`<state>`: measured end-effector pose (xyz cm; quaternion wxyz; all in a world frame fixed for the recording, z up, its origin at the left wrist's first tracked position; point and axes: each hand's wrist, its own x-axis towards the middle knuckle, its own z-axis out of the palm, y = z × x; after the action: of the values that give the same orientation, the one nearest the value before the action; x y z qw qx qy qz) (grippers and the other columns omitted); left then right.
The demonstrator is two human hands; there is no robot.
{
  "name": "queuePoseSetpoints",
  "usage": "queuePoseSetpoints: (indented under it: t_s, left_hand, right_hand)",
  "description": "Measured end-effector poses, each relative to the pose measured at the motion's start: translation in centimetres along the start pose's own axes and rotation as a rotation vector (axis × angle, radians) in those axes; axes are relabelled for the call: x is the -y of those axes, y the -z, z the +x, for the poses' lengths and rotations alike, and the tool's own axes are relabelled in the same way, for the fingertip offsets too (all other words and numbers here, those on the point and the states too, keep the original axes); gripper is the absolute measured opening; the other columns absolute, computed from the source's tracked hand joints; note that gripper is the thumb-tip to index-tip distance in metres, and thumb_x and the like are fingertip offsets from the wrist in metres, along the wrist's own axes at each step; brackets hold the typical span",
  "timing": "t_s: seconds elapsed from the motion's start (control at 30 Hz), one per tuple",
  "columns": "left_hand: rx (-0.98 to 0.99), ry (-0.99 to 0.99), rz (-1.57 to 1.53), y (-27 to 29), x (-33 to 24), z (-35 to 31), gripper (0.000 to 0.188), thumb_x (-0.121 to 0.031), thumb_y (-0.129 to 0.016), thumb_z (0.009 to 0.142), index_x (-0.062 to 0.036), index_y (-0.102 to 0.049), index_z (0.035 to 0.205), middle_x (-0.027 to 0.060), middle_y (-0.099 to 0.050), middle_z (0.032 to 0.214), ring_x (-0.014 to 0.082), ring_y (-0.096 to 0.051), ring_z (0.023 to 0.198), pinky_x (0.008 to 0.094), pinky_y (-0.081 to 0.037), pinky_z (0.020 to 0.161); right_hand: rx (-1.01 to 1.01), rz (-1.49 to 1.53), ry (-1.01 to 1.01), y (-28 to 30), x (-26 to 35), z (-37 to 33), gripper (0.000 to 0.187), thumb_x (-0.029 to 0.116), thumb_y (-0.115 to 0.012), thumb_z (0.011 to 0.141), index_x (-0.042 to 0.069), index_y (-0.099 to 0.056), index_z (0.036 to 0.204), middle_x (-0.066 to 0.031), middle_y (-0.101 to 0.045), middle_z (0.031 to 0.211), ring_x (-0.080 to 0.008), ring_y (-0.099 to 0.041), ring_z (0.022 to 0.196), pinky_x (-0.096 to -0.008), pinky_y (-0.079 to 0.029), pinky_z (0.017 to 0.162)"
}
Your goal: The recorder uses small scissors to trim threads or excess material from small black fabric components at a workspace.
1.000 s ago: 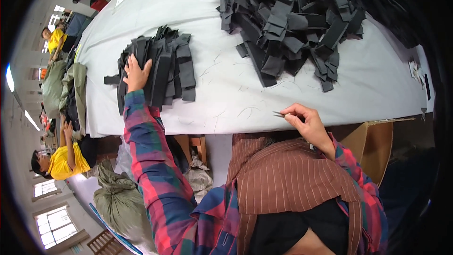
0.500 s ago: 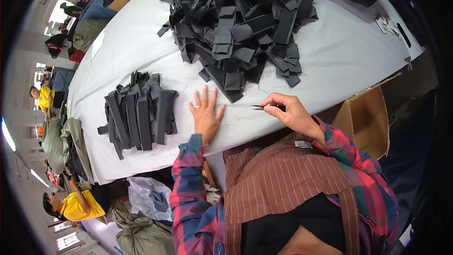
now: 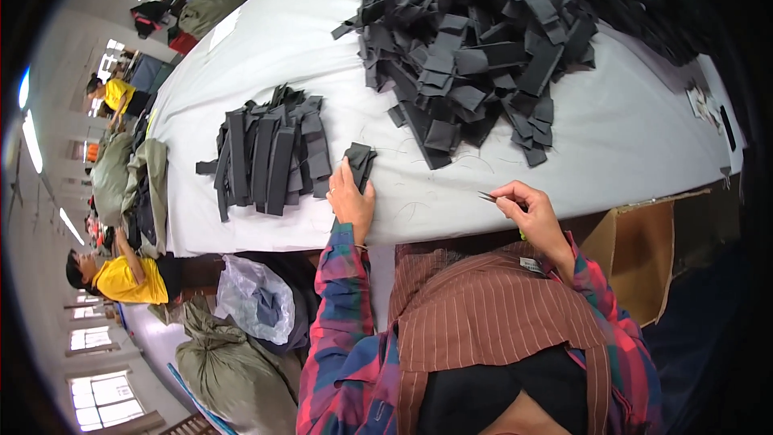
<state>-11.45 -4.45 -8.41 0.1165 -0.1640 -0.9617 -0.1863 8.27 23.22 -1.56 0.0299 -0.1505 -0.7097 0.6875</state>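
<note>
A dark strip (image 3: 361,159) is pinched by the left hand (image 3: 352,203) at twelve o'clock, a pointed tool (image 3: 487,196) by the right hand (image 3: 529,208); from the left hand, strips (image 3: 262,158) are laid at ten, a heap (image 3: 479,56) at one, an illegible label (image 3: 530,264) at four

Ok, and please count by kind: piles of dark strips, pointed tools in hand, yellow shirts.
Piles of dark strips: 2 (dark fabric at the left hand not included)
Pointed tool in the right hand: 1
Yellow shirts: 2
Total: 5

Strip heap (image 3: 475,40): top cut off | Dark tool (image 3: 489,196): partly hidden by right fingers (image 3: 515,188)
</note>
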Motion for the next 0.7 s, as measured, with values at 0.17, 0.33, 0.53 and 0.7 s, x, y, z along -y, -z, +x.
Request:
queuePoseSetpoints:
  t_s: [0.17,0.33,0.53,0.7]
  left_hand:
    - [0.011,-0.034,-0.006,1.0,0.1,0.0,0.061,-0.012,-0.069,0.071,-0.0078,-0.051,0.13,0.0136,-0.054,0.122,0.0337,-0.053,0.106,0.0426,-0.046,0.087]
    - [-0.389,-0.23,0.004,6.1,1.7,5.9,0.055,-0.005,-0.064,0.074,-0.0094,-0.054,0.128,0.0142,-0.056,0.124,0.0323,-0.053,0.112,0.0408,-0.044,0.093]
    - [-0.075,0.014,0.482,4.9,13.6,12.6,0.057,-0.035,-0.056,0.089,-0.0086,-0.041,0.138,0.0096,-0.037,0.146,0.0315,-0.034,0.132,0.054,-0.035,0.097]
    - [-0.089,-0.122,0.209,6.5,14.5,13.6,0.044,-0.027,-0.057,0.089,-0.0074,-0.053,0.129,0.0124,-0.042,0.143,0.0311,-0.035,0.133,0.0511,-0.03,0.102]
  right_hand:
    - [0.054,-0.045,0.031,-1.2,1.3,0.3,0.015,0.01,-0.062,0.089,0.0,-0.066,0.099,0.0011,-0.06,0.076,-0.0046,-0.05,0.07,-0.0204,-0.039,0.064]
    - [0.04,-0.067,0.022,-1.5,1.3,0.0,0.015,0.01,-0.062,0.088,0.0,-0.066,0.098,0.0012,-0.06,0.076,-0.0047,-0.05,0.07,-0.0204,-0.039,0.064]
    - [-0.038,-0.088,0.008,-0.7,1.2,1.1,0.016,0.011,-0.064,0.086,0.002,-0.066,0.1,0.0022,-0.056,0.072,-0.0063,-0.047,0.068,-0.0226,-0.04,0.062]
    - [-0.509,-0.223,0.21,3.7,0.5,6.3,0.04,0.02,-0.071,0.082,0.007,-0.058,0.117,-0.0009,-0.053,0.076,-0.0097,-0.047,0.069,-0.024,-0.041,0.063]
